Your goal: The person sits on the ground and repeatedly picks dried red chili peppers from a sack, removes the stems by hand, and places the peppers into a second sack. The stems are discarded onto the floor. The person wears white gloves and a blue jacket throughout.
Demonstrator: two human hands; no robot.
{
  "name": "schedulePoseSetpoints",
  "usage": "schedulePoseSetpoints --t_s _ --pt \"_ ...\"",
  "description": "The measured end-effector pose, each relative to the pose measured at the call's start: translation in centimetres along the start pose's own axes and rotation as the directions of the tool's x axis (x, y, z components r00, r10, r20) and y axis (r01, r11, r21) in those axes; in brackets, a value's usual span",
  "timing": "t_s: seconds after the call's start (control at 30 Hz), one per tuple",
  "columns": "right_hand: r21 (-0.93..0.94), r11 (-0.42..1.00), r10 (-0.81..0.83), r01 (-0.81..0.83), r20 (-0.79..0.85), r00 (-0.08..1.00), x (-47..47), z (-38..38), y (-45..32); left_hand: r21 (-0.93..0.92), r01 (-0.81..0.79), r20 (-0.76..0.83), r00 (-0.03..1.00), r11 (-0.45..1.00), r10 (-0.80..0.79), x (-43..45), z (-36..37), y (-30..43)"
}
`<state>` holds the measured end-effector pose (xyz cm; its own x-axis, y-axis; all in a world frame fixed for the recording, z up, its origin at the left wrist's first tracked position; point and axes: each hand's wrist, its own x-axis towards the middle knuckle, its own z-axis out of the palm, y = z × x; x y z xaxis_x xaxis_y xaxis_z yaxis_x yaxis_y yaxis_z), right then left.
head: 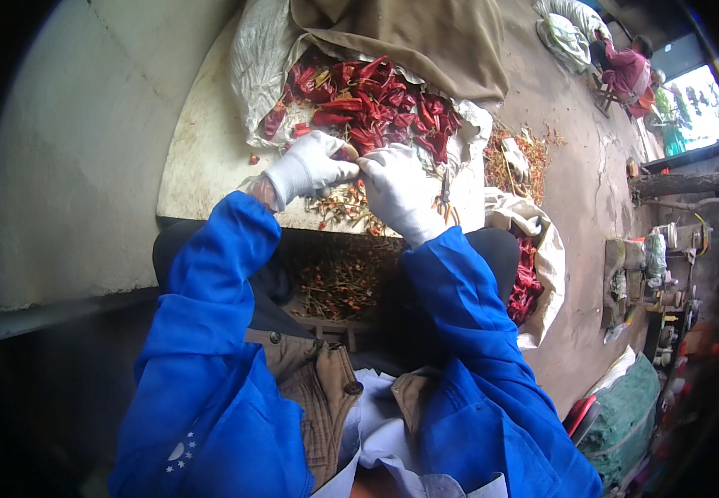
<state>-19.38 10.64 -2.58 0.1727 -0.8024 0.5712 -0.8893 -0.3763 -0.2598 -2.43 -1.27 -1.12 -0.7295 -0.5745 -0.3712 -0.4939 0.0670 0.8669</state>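
Note:
My left hand (311,163), in a white knit glove, pinches a dried red chili pepper (339,153), mostly covered by the fingers. Against its tip end my right hand (396,187), gloved too, closes thumb and fingers at the chili's pale stem end. Just beyond both hands a heap of dried red chilies (365,106) spills from a white woven sack (260,75) onto a pale board (204,162). Cut stems and caps (340,208) are scattered below my hands. Orange-handled snips (446,198) lie beside my right wrist.
Brown cloth (403,40) drapes over the sack. To the right stands an open sack of chilies (524,280), near a stem pile (521,149) with a white glove (515,160) on it. More stems (334,286) lie between my legs. A wall rises left; a seated person (627,68) works far right.

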Motion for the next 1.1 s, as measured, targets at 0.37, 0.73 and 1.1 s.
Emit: schedulePoseSetpoints --t_s 0.37,0.73,1.1 --pt "0.813 0.248 0.815 -0.527 0.119 0.568 -0.9 -1.2 1.6 -0.194 -0.347 -0.268 0.919 0.918 0.291 -0.4 0.6 1.0" --pt "0.8 0.03 0.711 -0.599 0.404 0.575 -0.5 -2.6 0.5 0.04 -0.438 -0.13 0.889 0.898 0.439 -1.0 1.9 2.0" --pt "0.876 0.008 0.77 -0.482 0.302 0.562 -0.6 -1.1 -0.2 -0.045 -0.409 -0.271 0.883 0.911 0.383 -0.3 4.5 0.9"
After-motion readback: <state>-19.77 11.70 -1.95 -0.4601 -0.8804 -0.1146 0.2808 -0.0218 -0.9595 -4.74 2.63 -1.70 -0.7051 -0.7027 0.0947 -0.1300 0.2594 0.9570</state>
